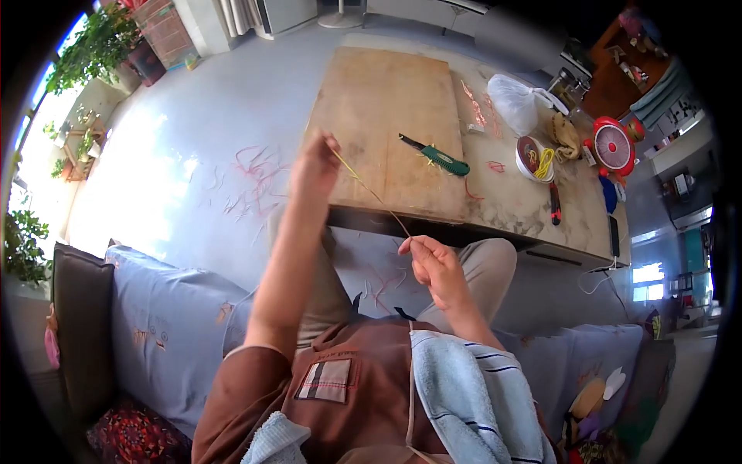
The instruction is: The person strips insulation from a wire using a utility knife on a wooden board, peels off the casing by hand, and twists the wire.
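A thin electrical wire (353, 172) is stretched at a slant between my two hands, above the front edge of the board. Its upper part has yellow insulation, and the lower part looks like bare copper. My left hand (315, 162), raised higher, pinches the yellow end. My right hand (437, 271), over my knees, grips the coppery end with its fingers closed. Neither hand touches the wooden board (379, 93). On that board lies a green utility knife (440, 158) with its dark blade out, and small yellow scraps lie around it.
A low marble-topped table (502, 201) carries a white bowl (533, 162) with yellow wire, copper strands (473, 104), a plastic bag (512, 104), a red-and-black handled tool (555, 205) and a red fan (613, 147). Red and white scraps (259, 170) litter the floor. A sofa (178, 317) is behind me.
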{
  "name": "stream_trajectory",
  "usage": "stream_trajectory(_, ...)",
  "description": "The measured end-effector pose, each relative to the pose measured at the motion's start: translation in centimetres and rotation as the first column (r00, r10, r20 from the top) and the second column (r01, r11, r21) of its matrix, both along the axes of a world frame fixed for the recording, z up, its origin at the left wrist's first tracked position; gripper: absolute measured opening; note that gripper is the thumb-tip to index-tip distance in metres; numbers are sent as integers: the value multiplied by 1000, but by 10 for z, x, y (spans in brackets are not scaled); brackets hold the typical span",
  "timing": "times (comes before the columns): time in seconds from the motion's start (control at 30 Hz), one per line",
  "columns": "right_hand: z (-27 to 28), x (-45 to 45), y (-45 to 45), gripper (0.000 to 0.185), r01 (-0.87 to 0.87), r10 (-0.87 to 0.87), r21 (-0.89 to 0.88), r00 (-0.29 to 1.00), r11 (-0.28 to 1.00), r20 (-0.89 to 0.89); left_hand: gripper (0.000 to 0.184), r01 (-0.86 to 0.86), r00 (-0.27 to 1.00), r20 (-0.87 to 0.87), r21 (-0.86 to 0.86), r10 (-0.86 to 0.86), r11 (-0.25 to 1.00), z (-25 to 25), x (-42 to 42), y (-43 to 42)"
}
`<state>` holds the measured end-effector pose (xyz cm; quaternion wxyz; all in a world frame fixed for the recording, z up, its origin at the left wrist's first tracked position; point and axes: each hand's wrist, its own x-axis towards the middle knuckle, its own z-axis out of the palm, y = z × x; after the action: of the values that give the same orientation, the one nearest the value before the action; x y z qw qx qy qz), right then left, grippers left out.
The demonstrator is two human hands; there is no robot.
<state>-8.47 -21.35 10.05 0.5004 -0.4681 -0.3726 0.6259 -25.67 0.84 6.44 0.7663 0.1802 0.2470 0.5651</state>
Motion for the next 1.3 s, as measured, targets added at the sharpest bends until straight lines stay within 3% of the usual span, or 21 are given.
stream_trajectory(0.03, 4, -6, -4, 24, 4, -4, -7, 1000, 1000, -17, 18, -70, 996, -46, 25, 71, 997, 18, -10, 3)
stream_trajectory(0.07, 13, -7, -3, 24, 24, -26, 48, 998, 999, 50, 19, -118, 977, -152, 208, 151, 971, 33, -21, 5)
stream_trajectory(0.13, 28, -8, 0, 24, 61, -88, 151, 980, 987, 177, 19, -77, 985, -138, 201, 106, 977, 54, -31, 3)
stream_trajectory(0.23, 31, -15, -3, 22, 18, -62, 165, 963, 986, 263, 19, -72, 997, 10, -55, 73, 996, 42, -38, 18)
stream_trajectory(0.3, 30, -8, -22, 21, -57, -21, 255, 956, 965, 291, 20, -439, 898, -2, -10, 439, 898, 32, -89, 47)
stream_trajectory(0.37, 9, 17, -34, 21, 34, -58, 134, 982, 990, 180, 21, -724, 688, 37, -24, 725, 689, 15, -162, 94)
stream_trajectory(0.4, 3, 20, -34, 21, 101, -108, 67, 987, 993, 119, 10, -671, 666, -223, 238, 712, 702, 27, -163, 85)
stream_trajectory(0.47, -3, 25, -35, 23, 121, -136, 91, 975, 988, 178, 23, -386, 708, -489, 336, 510, 859, 11, -167, 93)
stream_trajectory(0.5, 6, 22, -32, 23, 113, -136, 121, 970, 986, 201, 33, -150, 328, -833, 421, 446, 895, -42, -200, 127)
stream_trajectory(0.53, 14, 21, -26, 24, 102, -137, 162, 965, 981, 222, 40, -46, -10, -953, 304, 304, 952, -52, -209, 134)
stream_trajectory(0.57, 21, 24, -22, 21, 96, -132, 163, 965, 982, 228, 48, 39, -358, -922, 147, 151, 988, -62, -218, 140)
stream_trajectory(0.6, 27, 27, -17, 20, 76, -145, 196, 920, 978, 365, 41, 27, -564, -802, 220, 197, 975, -62, -208, 126)
stream_trajectory(0.67, 37, 35, -10, 17, 36, -172, 226, 766, 973, 619, 28, 168, -420, -627, 656, 655, 736, -3, -142, 62)
stream_trajectory(0.73, 50, 36, -4, 11, -48, -327, 396, 478, 917, 815, 17, 391, -31, -737, 613, 675, 687, 69, -71, -2)
stream_trajectory(0.8, 61, 39, 0, 8, -117, -355, 422, 371, 899, 858, 11, 718, 35, -582, 580, 813, 384, 105, -26, -52)
stream_trajectory(0.87, 68, 42, 2, 7, -184, -370, 438, 311, 880, 875, 11, 744, 312, -322, 668, 894, -19, 122, 15, -80)
stream_trajectory(0.97, 82, 49, -1, 7, -182, -427, 477, 257, 860, 867, 19, 919, 222, -736, 377, 639, 115, 117, 37, -94)
stream_trajectory(1.07, 89, 59, -5, 8, -147, -456, 510, 287, 848, 842, 25, 903, 235, -972, 206, -31, 377, 121, 46, -85)
stream_trajectory(1.17, 90, 64, -10, 8, -114, -463, 517, 317, 848, 828, 29, 844, 419, -833, 211, -361, 493, 120, 55, -93)
stream_trajectory(1.27, 64, 50, -5, 7, -41, -547, 597, 356, 801, 758, 23, 629, 749, -327, 76, -576, 774, 120, 72, -105)
stream_trajectory(1.3, 46, 41, 0, 7, -13, -586, 634, 368, 773, 722, 20, 606, 791, -121, 27, -599, 795, 117, 79, -106)
